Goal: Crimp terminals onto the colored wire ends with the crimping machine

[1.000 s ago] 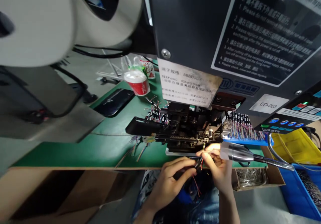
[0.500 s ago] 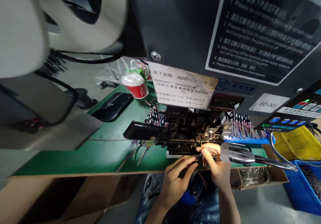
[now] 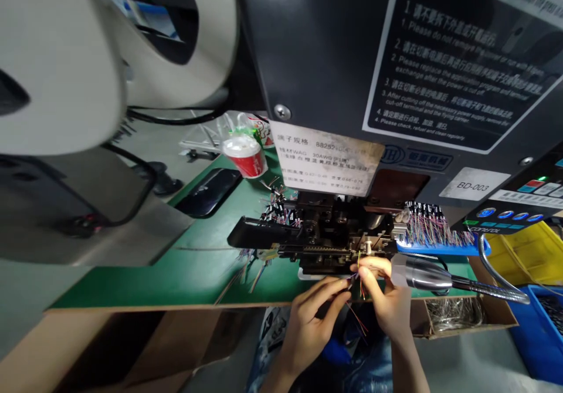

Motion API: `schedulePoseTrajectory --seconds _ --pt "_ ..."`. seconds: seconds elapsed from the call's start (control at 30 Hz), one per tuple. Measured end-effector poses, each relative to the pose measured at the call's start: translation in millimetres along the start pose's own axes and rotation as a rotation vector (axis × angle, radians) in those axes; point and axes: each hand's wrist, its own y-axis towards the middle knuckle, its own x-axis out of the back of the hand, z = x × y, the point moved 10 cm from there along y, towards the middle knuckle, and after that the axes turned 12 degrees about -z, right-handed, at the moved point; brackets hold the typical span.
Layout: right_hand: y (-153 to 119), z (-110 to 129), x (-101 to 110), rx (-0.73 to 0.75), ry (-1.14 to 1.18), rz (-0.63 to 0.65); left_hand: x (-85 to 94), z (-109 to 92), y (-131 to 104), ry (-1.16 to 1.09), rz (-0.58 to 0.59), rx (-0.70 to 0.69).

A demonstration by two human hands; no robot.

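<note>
- Left hand [image 3: 314, 311] and right hand [image 3: 382, 290] both pinch the thin coloured wires [image 3: 357, 290], fingertips close together, much as half a second ago.
- The wire tips have risen a little and now stand just under the crimping head [image 3: 338, 243], directly above the hands.
- Judged: feeding continues.
- Right of the hands lies the lamp [image 3: 424, 275]; beyond it, the blue wire rack [image 3: 433, 243].
</note>
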Motion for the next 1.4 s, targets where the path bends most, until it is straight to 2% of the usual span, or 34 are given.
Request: schedulePoseTrajectory --seconds 0.1,0.17,0.33,0.63,0.8,1.07,1.4 --pt "-0.5 9.3 -0.4 0.124 -0.06 0.095 -0.6 -5.9 3.5 -0.044 0.075 0.042" --pt "-1.0 11.4 -1.2 0.118 -0.014 0.123 -2.4 -9.0 4.3 -0.069 0.112 0.056" --pt "-3.2 3.4 -1.5 -0.049 0.082 0.025 -4.3 -5.7 2.2 -0.063 0.059 0.049" --pt "-1.6 -9.0 6.2 -0.059 0.049 -0.135 -10.1 1.1 -2.3 -0.075 0.021 0.031" --pt "-1.8 -12.9 3.1 -0.094 0.06 -0.123 -6.7 -3.2 0.2 -0.069 0.005 0.014" --pt "-2.5 -12.0 -0.2 -0.134 0.083 -0.097 -7.7 2.0 -3.6 -0.067 0.033 0.058" --pt "-3.6 -20.8 -1.5 -0.13 0.056 -0.052 -6.6 0.0 -4.8 -0.054 0.042 0.041"
